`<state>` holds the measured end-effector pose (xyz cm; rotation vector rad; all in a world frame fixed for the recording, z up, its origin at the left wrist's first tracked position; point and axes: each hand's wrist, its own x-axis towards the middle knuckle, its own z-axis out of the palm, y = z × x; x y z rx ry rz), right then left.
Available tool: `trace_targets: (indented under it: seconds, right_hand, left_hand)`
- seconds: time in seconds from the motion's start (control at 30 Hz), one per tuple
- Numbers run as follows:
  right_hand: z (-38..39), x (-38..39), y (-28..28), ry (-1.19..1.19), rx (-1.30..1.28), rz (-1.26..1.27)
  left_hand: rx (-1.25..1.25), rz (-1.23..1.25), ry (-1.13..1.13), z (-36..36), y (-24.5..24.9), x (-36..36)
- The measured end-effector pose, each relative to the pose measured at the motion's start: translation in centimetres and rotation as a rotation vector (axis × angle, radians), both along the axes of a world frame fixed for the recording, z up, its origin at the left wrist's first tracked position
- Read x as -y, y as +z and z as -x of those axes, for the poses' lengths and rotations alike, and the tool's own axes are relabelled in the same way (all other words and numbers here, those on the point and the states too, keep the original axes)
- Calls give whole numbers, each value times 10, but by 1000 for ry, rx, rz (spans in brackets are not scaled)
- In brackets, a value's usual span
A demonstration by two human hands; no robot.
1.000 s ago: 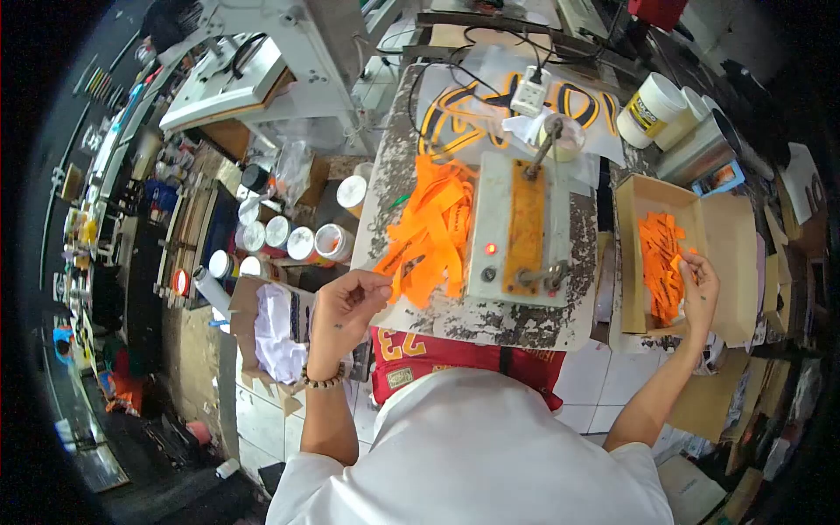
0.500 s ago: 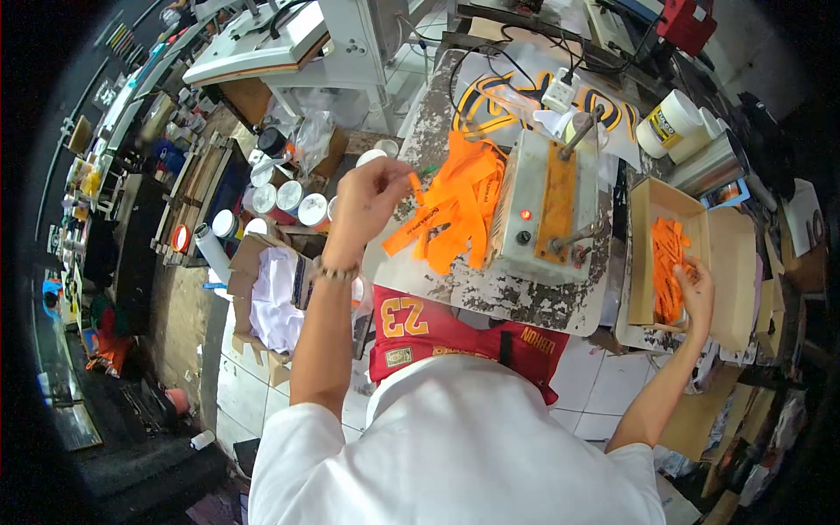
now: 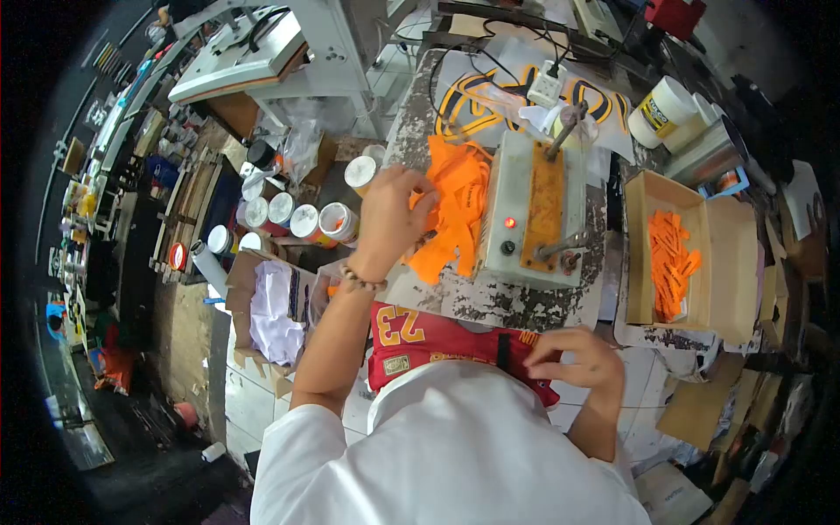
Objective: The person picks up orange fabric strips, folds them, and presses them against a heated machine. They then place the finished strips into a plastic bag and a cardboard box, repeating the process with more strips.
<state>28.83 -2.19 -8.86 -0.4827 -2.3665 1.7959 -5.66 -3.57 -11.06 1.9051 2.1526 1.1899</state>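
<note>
My left hand (image 3: pixel 394 219) is at the left edge of a heap of orange printed fabric strips (image 3: pixel 457 188) on the worn table. Its fingers are curled, with an orange strip showing between them. Beside the heap sits a grey metal box machine (image 3: pixel 499 241) with a lit red lamp, an orange-brown top plate and two metal posts. My right hand (image 3: pixel 584 359) hovers over my lap near the table's front edge, its fingers loosely bent and apart with nothing visible in them. To the right, an open cardboard box (image 3: pixel 640 262) holds more orange strips (image 3: pixel 672 262).
Several paint tubs (image 3: pixel 306 223) stand left of the table. Below them is a carton (image 3: pixel 245 302) with white material. A white power strip (image 3: pixel 546 84) and cables lie behind the machine. White buckets (image 3: pixel 662 112) stand at the back right.
My right hand has left the strips in the cardboard box and moved left over my lap. My left hand has shifted right and down against the heap. The view has turned slightly.
</note>
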Motion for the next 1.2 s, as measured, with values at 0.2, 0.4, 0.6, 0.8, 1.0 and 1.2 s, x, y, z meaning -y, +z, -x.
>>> trace_targets:
  seconds: [0.2,0.4,0.6,0.8,1.0,1.2]
  right_hand:
    - [62,27,-34,-114,-135,-134]
    - [81,26,-55,-174,-137,-292]
    - [79,22,-50,-257,-184,-115]
    - [87,30,-44,-233,-173,-198]
    - [131,46,-21,-175,-197,172]
    - [188,59,-26,16,-342,535]
  left_hand:
    - [-84,43,-160,17,12,-29]
    - [90,200,-220,24,23,-42]
    - [634,217,-327,30,65,-31]
    - [938,126,-294,25,86,8]
    - [1104,61,-198,27,53,86]
    - [1378,-66,-99,-13,16,160]
